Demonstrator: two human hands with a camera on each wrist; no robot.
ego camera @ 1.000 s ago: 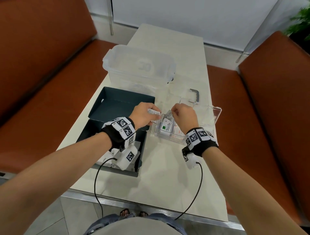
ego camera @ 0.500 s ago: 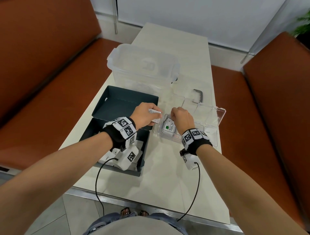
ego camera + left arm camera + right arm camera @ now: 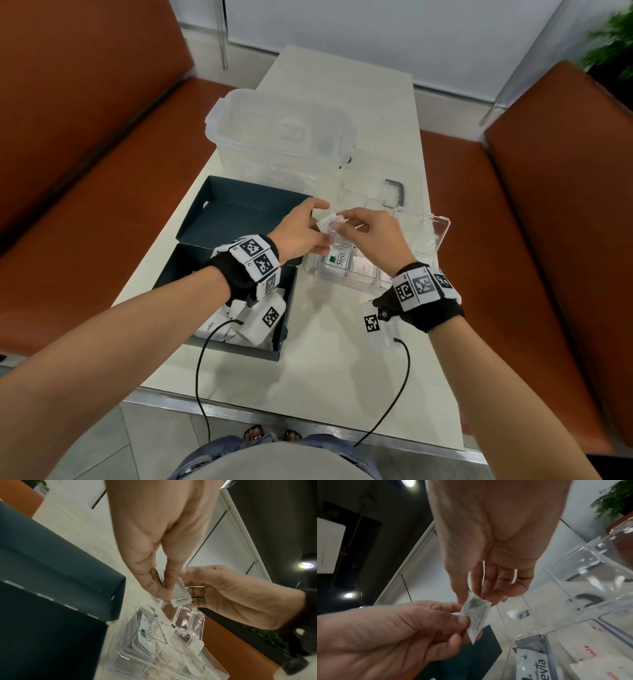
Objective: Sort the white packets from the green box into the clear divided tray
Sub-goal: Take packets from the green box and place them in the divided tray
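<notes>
Two hands, left hand (image 3: 301, 233) and right hand (image 3: 373, 236), are pinched on one white packet (image 3: 330, 228) over the clear divided tray (image 3: 440, 233); probably light, floppy, best held by its edges.

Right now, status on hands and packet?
Both hands pinch one white packet over the clear divided tray. Left hand, right hand. Nothing in the way.

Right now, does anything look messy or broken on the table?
Nothing looks broken or spilled. Both the left hand and the right hand pinch one white packet above the clear divided tray. More packets lie jumbled in the green box, which is just unsorted, not odd.
</notes>
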